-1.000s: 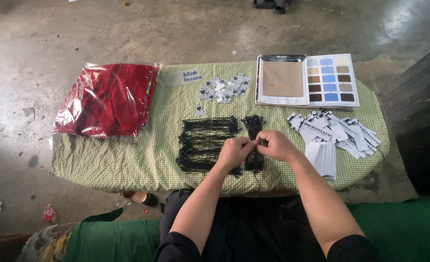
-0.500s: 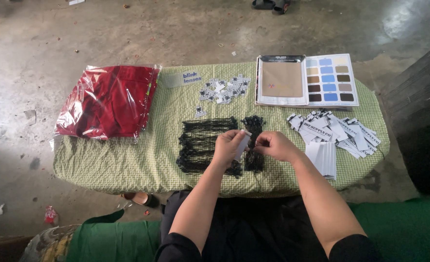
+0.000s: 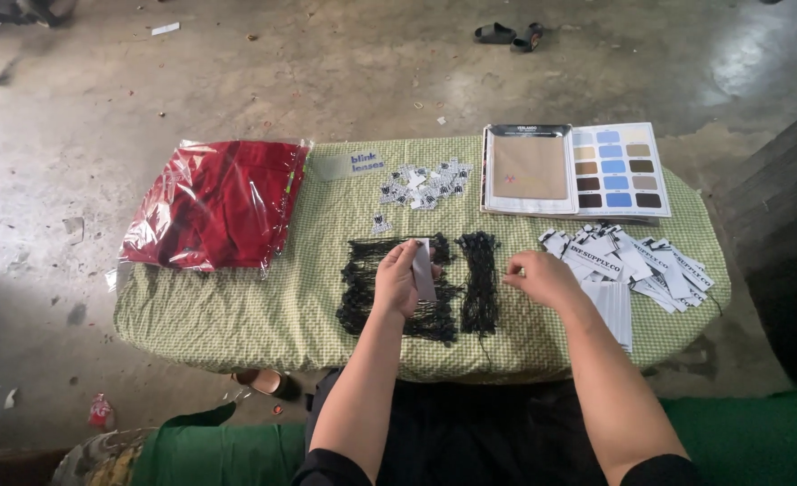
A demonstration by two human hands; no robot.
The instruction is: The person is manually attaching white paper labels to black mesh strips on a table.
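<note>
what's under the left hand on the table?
Under the left hand, which holds a grey tag, lie bundles of black strings on the green checked cloth. The strings directly beneath the hand are covered.

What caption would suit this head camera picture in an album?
Left hand holds a paper tag over black strings; right hand reaches beside them on a green checked table.

Glossy clear plastic wraps the red cloth [image 3: 214, 202]; the checked tablecloth [image 3: 236, 315] looks matt and woven.
</note>
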